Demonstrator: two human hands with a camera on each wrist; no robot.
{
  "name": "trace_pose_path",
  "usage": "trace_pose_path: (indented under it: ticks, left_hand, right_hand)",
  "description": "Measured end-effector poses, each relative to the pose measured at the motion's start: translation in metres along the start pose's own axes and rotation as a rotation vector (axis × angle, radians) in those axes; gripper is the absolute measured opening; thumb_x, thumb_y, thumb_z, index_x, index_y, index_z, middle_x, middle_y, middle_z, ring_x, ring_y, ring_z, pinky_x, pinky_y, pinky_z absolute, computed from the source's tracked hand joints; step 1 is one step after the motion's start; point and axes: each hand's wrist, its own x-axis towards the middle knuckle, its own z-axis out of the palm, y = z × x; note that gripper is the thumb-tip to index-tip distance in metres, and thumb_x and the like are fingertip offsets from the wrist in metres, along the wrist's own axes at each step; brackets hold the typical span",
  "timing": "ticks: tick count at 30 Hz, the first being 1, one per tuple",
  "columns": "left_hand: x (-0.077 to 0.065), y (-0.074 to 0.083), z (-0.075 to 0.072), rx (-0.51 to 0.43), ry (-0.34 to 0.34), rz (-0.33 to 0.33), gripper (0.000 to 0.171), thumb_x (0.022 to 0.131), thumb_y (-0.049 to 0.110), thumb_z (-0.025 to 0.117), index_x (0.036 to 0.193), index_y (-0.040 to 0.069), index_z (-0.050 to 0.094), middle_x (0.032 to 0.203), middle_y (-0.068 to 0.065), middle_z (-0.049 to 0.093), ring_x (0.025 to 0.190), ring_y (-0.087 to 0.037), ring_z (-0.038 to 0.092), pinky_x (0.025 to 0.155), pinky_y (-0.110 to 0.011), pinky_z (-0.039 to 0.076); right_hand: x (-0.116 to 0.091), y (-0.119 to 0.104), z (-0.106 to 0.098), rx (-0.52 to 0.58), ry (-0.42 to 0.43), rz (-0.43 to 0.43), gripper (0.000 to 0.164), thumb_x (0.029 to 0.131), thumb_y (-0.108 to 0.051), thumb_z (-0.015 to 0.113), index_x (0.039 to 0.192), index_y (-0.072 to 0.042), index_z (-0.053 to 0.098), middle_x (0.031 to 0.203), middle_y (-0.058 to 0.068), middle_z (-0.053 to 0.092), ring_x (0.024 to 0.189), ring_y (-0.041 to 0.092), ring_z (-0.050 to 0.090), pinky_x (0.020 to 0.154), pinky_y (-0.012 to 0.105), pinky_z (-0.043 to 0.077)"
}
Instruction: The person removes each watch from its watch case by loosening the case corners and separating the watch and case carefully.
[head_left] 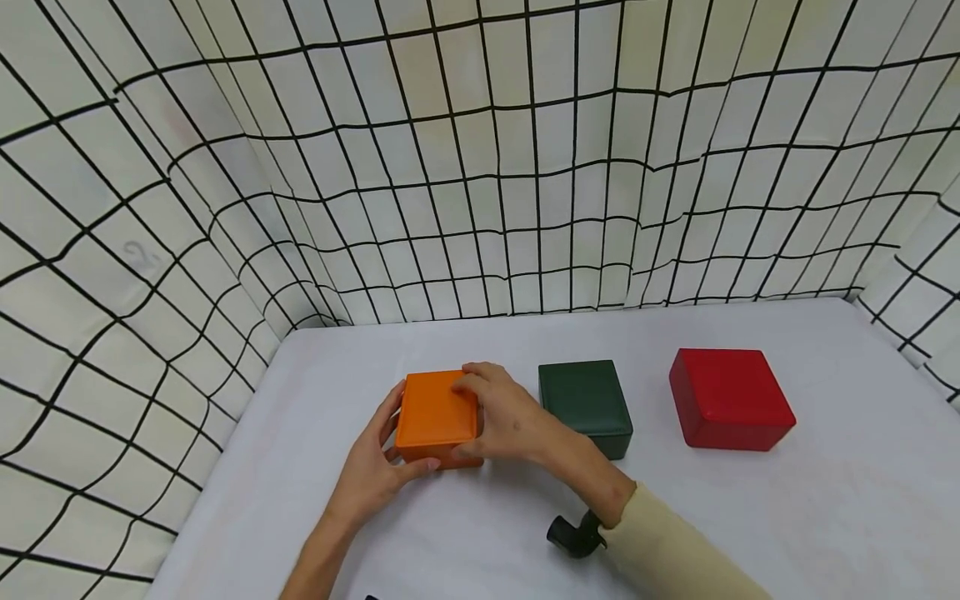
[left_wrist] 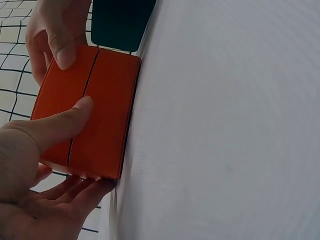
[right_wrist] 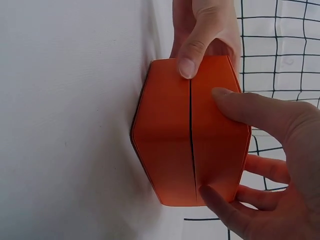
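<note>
The orange box point(head_left: 435, 412) sits on the white surface point(head_left: 847, 367), left of the other two boxes, between the person's hands. A thin dark seam runs around its sides, dividing an upper part from a lower part; the two parts meet closely, the upper one squarely on the lower.

The left hand point(head_left: 369, 477) grips the box from its left: the thumb lies against the near side, its tip at the seam, and the fingers curve along the left side. The right hand point(head_left: 513, 417) grips it from the right: the thumb presses the upper part on the near side, one fingertip reaches over the top near the right edge, and another meets the right side by the seam. The fingers of both hands are bent around the box and in contact with it.

Just beside the right hand, a dark green box point(head_left: 587, 396) rests on the surface, partly behind the right forearm. A red box point(head_left: 731, 400) stands farther right, well apart from the orange one. A beige sleeve point(head_left: 675, 546) covers part of the right arm, with a black curved piece point(head_left: 576, 536) at its edge. Black netting point(head_left: 498, 175) over pale sheeting rises behind and at both sides.
</note>
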Motion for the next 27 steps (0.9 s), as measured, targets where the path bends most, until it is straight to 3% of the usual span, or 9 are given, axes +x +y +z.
trace_pose_path:
  ticks: [8,18,27]
  left_hand:
    - [0.001,-0.001,0.001,-0.045,0.024,-0.044,0.119,0.075,-0.002,0.09,0.166,0.034,0.022,0.173,-0.004,0.027,0.158,-0.031,0.034,0.108,-0.031,0.052]
    - [0.005,0.005,0.002,-0.068,0.031,-0.072,0.116,0.076,-0.002,0.09,0.164,0.037,0.025,0.168,-0.01,0.035,0.155,-0.033,0.039,0.109,-0.035,0.053]
    - [0.002,0.003,0.001,-0.051,0.039,-0.101,0.118,0.075,0.002,0.092,0.163,0.043,0.025,0.164,-0.008,0.039,0.15,-0.031,0.045,0.106,-0.032,0.055]
  right_hand:
    - [0.006,0.004,-0.005,-0.005,0.006,-0.05,0.073,0.077,-0.035,0.092,0.139,-0.007,0.064,0.156,0.017,0.051,0.147,0.035,0.045,0.119,0.048,0.046]
    - [0.011,0.006,-0.012,0.058,-0.012,-0.013,0.069,0.077,-0.035,0.091,0.136,-0.01,0.068,0.156,0.016,0.051,0.145,0.036,0.046,0.118,0.052,0.046]
    - [0.017,0.009,-0.015,0.129,-0.021,0.01,0.066,0.076,-0.037,0.09,0.134,-0.012,0.07,0.151,0.015,0.056,0.138,0.035,0.053,0.114,0.051,0.049]
